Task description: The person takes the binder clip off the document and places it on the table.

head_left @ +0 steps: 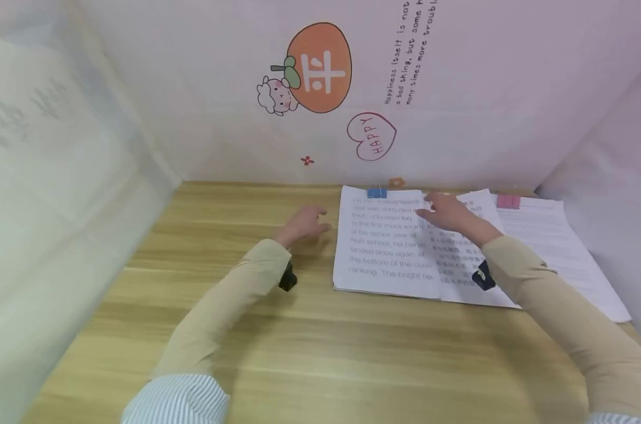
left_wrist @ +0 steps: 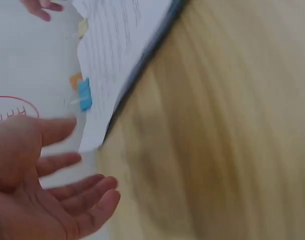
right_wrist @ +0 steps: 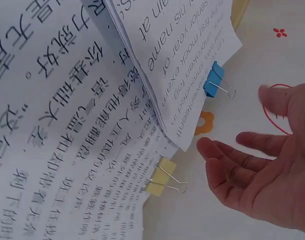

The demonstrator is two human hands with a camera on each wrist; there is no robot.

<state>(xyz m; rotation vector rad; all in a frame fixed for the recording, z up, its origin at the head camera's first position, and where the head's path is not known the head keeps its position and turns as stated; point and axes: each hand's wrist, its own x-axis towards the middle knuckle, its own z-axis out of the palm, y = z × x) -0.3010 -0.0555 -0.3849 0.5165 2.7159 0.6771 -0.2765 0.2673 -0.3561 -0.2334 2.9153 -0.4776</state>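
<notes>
Head view: left hand (head_left: 304, 225) relaxed, half-spread, nothing held; right hand (head_left: 452, 217) likewise, above paper overlap. At left hand's three o'clock: white English-printed paper stack (head_left: 386, 250), blue metal binder clip (head_left: 377, 194) at its twelve. Risk, judged: dragging white Chinese-printed paper stack (head_left: 458, 262) along through overlap. Beneath, yellowish wood-grain tabletop (head_left: 363, 359); at twelve, whitish cartoon-printed backdrop (head_left: 458, 138).

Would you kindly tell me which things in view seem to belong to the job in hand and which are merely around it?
Seemingly in the job:
Left hand, beside the blue-clipped papers
Right hand, near the yellow-clipped papers
Pink-clipped papers, probably, though neither hand is at them

Just around it:
Table, as work surface
Backdrop, with its printed heart
</notes>
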